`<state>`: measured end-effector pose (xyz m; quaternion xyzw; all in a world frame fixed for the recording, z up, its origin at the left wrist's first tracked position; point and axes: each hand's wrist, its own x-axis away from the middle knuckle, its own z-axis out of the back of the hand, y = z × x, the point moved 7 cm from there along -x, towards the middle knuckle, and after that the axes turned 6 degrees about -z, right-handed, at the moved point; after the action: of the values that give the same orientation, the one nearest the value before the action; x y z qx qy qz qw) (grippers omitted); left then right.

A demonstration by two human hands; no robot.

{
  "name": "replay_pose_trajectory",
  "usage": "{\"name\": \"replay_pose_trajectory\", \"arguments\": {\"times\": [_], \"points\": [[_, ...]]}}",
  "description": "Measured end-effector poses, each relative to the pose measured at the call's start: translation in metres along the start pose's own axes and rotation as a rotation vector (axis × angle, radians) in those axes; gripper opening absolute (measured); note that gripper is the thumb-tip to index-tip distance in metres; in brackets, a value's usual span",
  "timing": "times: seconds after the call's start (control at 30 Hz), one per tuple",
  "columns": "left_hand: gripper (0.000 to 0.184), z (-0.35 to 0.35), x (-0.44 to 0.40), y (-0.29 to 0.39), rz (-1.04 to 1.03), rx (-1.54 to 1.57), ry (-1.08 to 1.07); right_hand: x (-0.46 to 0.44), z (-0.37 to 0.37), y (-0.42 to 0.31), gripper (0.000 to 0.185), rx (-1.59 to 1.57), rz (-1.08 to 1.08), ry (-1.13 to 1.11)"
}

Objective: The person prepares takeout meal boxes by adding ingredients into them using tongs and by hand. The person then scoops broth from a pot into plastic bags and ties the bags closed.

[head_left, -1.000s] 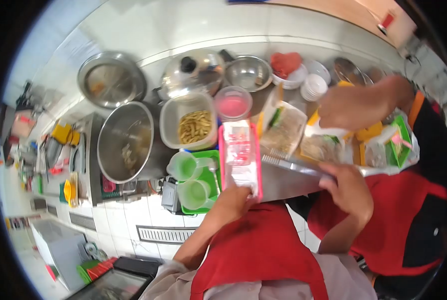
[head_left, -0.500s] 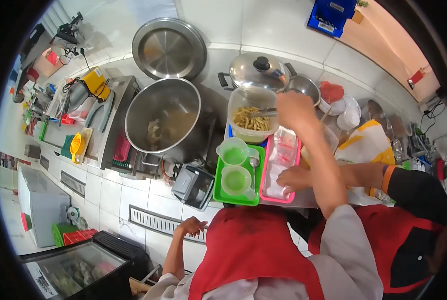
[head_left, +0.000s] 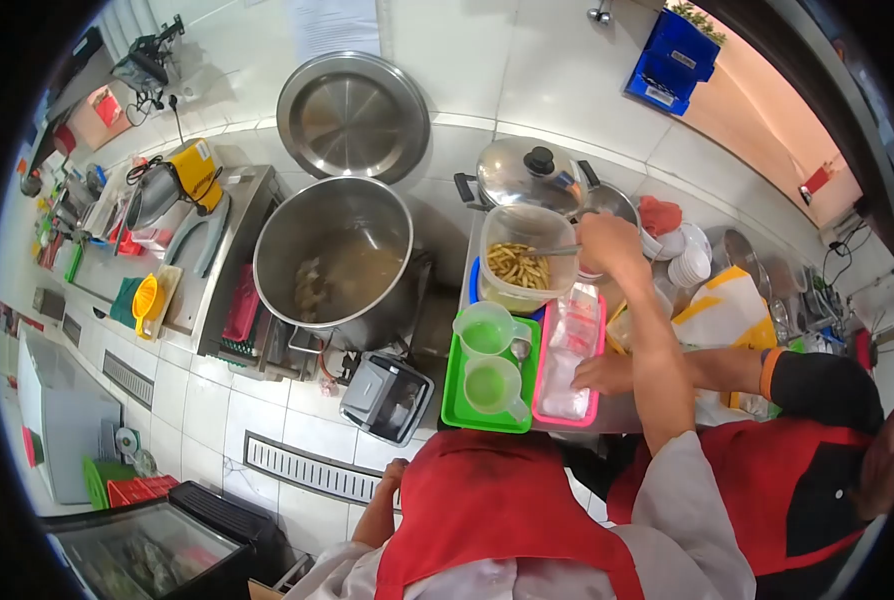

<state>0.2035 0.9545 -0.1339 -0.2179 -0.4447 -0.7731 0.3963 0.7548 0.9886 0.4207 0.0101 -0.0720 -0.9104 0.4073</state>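
My right hand (head_left: 608, 244) is closed around metal tongs (head_left: 557, 250), whose tips reach into a clear plastic tub (head_left: 501, 222) of yellowish-brown strips (head_left: 515, 266). My left hand (head_left: 395, 470) hangs low beside my red apron, mostly hidden, its fingers unclear. Below the tub are a green tray (head_left: 457, 385) with two measuring cups (head_left: 487, 333) and a spoon, and a pink tray (head_left: 589, 412) of plastic-wrapped packets (head_left: 567, 385). A co-worker's hand (head_left: 604, 374) touches the pink tray's packets from the right, under my right forearm.
A large steel pot (head_left: 333, 250) stands on the left, with a round lid (head_left: 353, 115) behind it. A lidded pan (head_left: 532, 175) and white bowls (head_left: 689, 262) are at the back. The co-worker in a red apron (head_left: 737, 490) stands close on the right.
My right hand has gone from the pink tray's side to the tub and now holds the tongs. My left hand has dropped beside my apron. The co-worker's hand has come to the pink tray.
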Motion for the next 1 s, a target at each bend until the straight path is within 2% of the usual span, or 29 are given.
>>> {"name": "replay_pose_trajectory", "arguments": {"times": [0.07,0.13,0.23,0.27,0.37,0.53,0.6,0.7,0.8,0.9,0.93,1.0], "points": [[0.044,0.009,-0.006,0.0,-0.057,-0.124,-0.073,0.006,0.007,0.003,0.016,-0.025,0.016,0.018],[0.042,0.002,-0.034,-0.027,-0.094,-0.197,-0.173,0.006,0.007,0.002,0.016,-0.003,0.036,0.054],[0.036,0.025,-0.04,-0.02,-0.293,-0.15,-0.103,-0.006,-0.018,-0.008,0.017,0.084,0.077,0.103],[0.03,0.025,-0.037,-0.032,-0.057,0.318,-0.153,-0.011,-0.028,-0.011,0.017,0.1,0.092,0.104],[0.027,0.048,-0.029,-0.021,0.184,0.558,-0.007,-0.014,-0.033,-0.023,0.019,0.152,0.119,0.088],[0.027,0.036,-0.034,-0.025,0.175,0.665,0.012,-0.026,-0.043,-0.032,0.013,0.113,0.147,0.087],[0.028,0.022,-0.041,-0.028,-0.089,0.398,-0.021,-0.029,-0.045,-0.034,0.014,0.12,0.141,0.085],[0.03,0.019,-0.034,-0.022,-0.255,0.194,-0.01,-0.032,-0.044,-0.034,0.02,0.154,0.122,0.063],[0.037,0.01,-0.03,-0.03,-0.315,-0.069,-0.006,-0.026,-0.025,-0.031,0.018,0.186,0.092,0.03],[0.042,0.019,-0.008,-0.03,-0.061,0.102,0.012,-0.022,-0.016,-0.018,0.017,0.1,0.087,0.059],[0.045,0.018,-0.009,-0.028,-0.064,0.031,-0.056,-0.018,-0.013,-0.015,0.017,0.084,0.079,0.056],[0.045,0.02,-0.009,-0.026,-0.073,-0.019,-0.04,-0.008,-0.011,-0.007,0.016,0.042,0.06,0.054]]}}
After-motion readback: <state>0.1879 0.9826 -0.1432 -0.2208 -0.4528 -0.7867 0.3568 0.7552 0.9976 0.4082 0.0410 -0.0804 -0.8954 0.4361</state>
